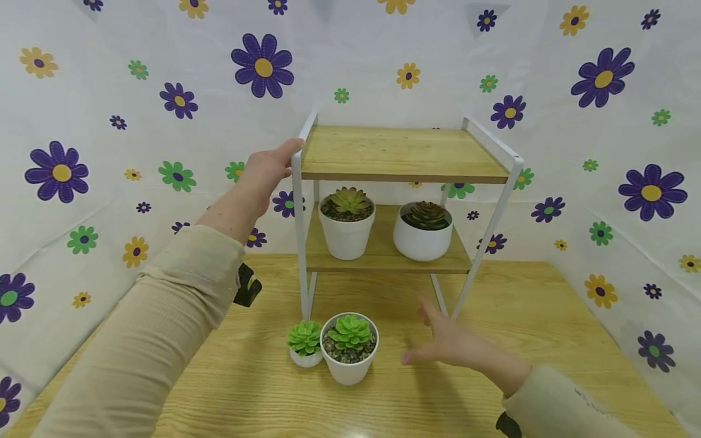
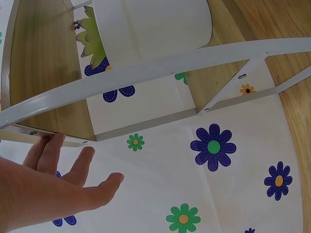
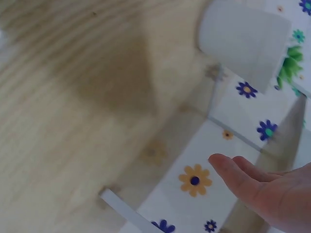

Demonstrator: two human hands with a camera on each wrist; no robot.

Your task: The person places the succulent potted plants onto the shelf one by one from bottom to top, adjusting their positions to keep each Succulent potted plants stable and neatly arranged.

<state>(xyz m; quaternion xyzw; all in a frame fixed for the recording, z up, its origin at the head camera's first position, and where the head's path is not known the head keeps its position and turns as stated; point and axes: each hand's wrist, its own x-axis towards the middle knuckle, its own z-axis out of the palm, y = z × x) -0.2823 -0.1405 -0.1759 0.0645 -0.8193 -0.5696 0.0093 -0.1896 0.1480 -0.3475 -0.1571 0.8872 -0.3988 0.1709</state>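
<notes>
A two-tier shelf (image 1: 405,152) with wooden boards and a white metal frame stands on the table. My left hand (image 1: 268,173) is at its upper left side, fingertips against the white frame (image 2: 146,73), fingers loosely extended. On the lower board are a tapered white pot (image 1: 346,237) with a yellow-green succulent and a rounded white pot (image 1: 423,242) with a dark succulent. In front of the shelf stand a white pot (image 1: 348,371) with a bright green succulent and a smaller potted succulent (image 1: 305,339). My right hand (image 1: 446,340) hovers right of these, fingers spread, holding nothing.
The shelf's right front leg (image 1: 484,243) slants down close behind my right hand. A white cloth with printed flowers (image 1: 181,36) encloses the wooden table (image 1: 246,395) at the back and both sides. Dark wrist straps show below both sleeves.
</notes>
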